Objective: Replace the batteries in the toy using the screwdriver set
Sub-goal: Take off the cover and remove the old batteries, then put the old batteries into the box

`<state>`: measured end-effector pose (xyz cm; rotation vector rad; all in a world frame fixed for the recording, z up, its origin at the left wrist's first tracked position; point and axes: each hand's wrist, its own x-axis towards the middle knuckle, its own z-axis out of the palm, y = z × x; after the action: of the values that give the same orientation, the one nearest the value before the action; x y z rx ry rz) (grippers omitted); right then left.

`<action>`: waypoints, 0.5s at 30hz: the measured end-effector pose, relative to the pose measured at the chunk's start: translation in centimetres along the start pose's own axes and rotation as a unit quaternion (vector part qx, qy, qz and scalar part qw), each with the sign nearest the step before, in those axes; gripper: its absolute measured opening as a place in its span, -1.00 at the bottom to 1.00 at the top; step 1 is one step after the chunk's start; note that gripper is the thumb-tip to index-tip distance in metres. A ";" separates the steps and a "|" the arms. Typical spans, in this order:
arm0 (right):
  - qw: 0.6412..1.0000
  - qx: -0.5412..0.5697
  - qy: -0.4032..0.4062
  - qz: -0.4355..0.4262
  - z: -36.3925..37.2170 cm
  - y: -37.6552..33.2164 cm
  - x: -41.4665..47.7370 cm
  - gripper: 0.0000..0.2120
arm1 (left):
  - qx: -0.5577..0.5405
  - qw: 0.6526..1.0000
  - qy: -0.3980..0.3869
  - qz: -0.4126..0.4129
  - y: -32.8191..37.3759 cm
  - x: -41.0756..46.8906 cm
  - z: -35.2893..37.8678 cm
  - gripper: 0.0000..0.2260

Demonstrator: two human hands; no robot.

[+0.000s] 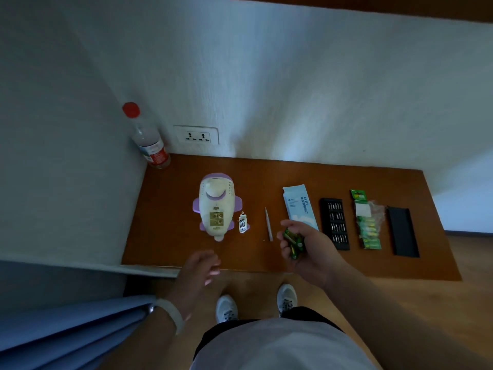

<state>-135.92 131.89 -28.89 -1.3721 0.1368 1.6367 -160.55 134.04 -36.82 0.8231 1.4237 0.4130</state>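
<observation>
Right hand: I found the right hand (306, 243) curled round a cluster of green batteries (293, 243), above the table (165, 236).
Left hand: the left hand (198, 265) was relaxed, fingers loosely bent, gripping nothing, over the table's near edge.
Toy: the toy plane (217, 198), white and purple, lay belly-up left of centre, its battery compartment (216, 218) uncovered.
Cover: the compartment cover (242, 222) lay just right of the toy plane.
Screwdriver: I noted the screwdriver (269, 224) flat on the table between cover and right hand.
Set: the pale blue sleeve (300, 206), bit tray (334, 224) and black lid (402, 231) lay at right, with the battery pack (368, 222) between tray and lid.
Corner: a red-capped bottle (149, 137) stood beside the wall socket (196, 134).
</observation>
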 end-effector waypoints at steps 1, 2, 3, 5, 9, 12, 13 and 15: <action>1.000 0.002 0.002 -0.001 -0.4 -0.4 0.1 -0.79 | 0.019 1.000 -0.006 -0.005 -0.2 -0.4 0.9 -0.86; 1.000 0.002 0.005 -0.004 -0.8 -0.9 0.3 -0.78 | 0.038 0.999 -0.015 -0.007 -0.2 -0.7 1.9 -0.86; 1.000 0.001 0.010 -0.007 -1.2 -1.4 0.4 -0.79 | 0.058 0.998 -0.025 -0.004 0.1 -0.8 3.1 -0.85; 1.000 -0.009 0.026 -0.011 -2.1 -2.5 0.7 -0.80 | 0.093 0.995 -0.040 0.013 1.1 -0.8 5.7 -0.86; 0.998 -0.026 0.054 0.004 -4.2 -4.6 1.1 -0.81 | 0.148 0.985 -0.006 0.086 4.0 0.1 11.3 -0.89; 0.998 -0.037 0.051 0.010 -6.6 -6.1 1.3 -0.79 | 0.201 0.971 0.020 0.124 5.5 1.5 15.0 -0.89; 0.998 -0.038 0.049 0.009 -7.4 -6.6 1.4 -0.78 | 0.216 0.968 0.025 0.127 6.0 2.1 16.1 -0.89; 0.998 -0.043 0.044 0.005 -9.1 -7.6 1.5 -0.77 | 0.249 0.960 0.039 0.124 6.8 3.3 18.5 -0.88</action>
<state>-123.97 131.25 -29.87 -1.5120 0.1263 1.6060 -140.78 136.20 -35.36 1.4170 1.5269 0.2774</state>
